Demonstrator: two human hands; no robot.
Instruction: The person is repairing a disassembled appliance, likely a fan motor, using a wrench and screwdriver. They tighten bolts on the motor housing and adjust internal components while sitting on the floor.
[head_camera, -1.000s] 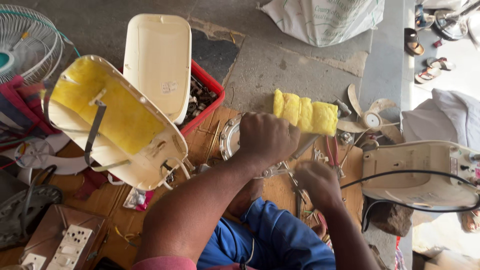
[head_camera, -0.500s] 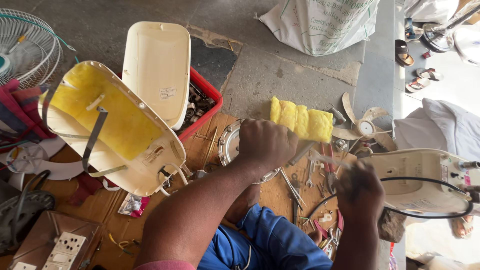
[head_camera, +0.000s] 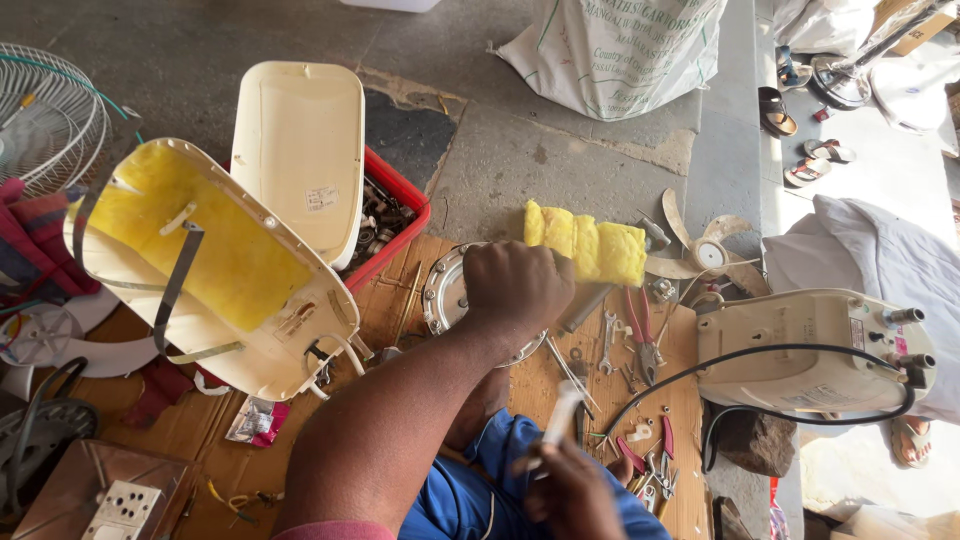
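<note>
A round metal motor plate (head_camera: 447, 297) at frame centre is gripped by the closed left hand (head_camera: 515, 285), which hides its right half. A white-handled tool (head_camera: 560, 418) is clasped in the right hand (head_camera: 575, 492), cut off at the bottom edge. Scattered pliers (head_camera: 640, 325) crowd the wooden board (head_camera: 400, 300); a yellow sponge (head_camera: 587, 245) lies just above. Bare floor (head_camera: 520, 160) is left open beyond.

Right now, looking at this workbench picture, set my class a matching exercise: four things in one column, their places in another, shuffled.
Things:
1 left hand
2 right hand
3 red box
4 fan blade

Places:
A under the cream cover
B right of the yellow sponge
C on the round metal plate
D around a white handle

Pairs: 1-C, 2-D, 3-A, 4-B
</note>
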